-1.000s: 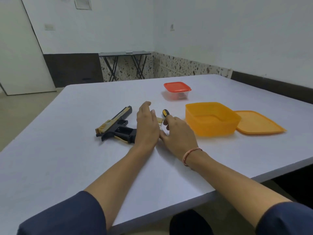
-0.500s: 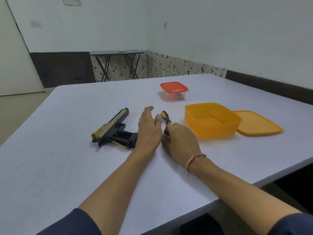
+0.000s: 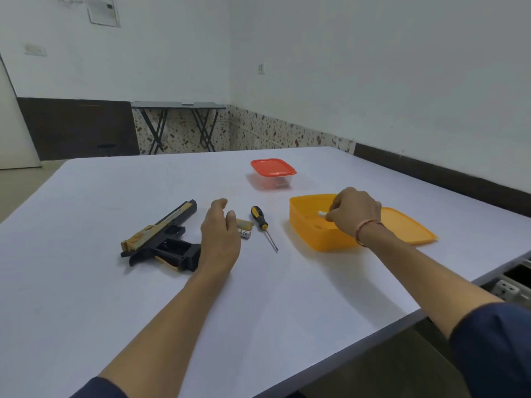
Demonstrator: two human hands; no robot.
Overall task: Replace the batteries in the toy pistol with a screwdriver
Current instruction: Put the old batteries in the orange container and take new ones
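Observation:
The black and gold toy pistol (image 3: 161,238) lies on its side on the white table (image 3: 86,282), its grip compartment open. My left hand (image 3: 219,234) rests just right of the grip, fingers apart, holding nothing. Past its fingertips lie a white battery (image 3: 244,233) and a small gold cover piece (image 3: 245,224). The black and yellow screwdriver (image 3: 263,225) lies loose on the table, tip toward me. My right hand (image 3: 355,211) is over the open orange box (image 3: 310,231), fingers pinched on a white battery (image 3: 322,213).
An orange lid (image 3: 408,225) lies beside the orange box on the right. A clear container with a red lid (image 3: 273,172) stands farther back. The table's front edge runs diagonally at lower right; a folding table (image 3: 178,122) stands by the far wall.
My right hand let go of the screwdriver, which now lies on the table, and moved right into the orange box, pinching a battery. My left hand stayed by the pistol grip.

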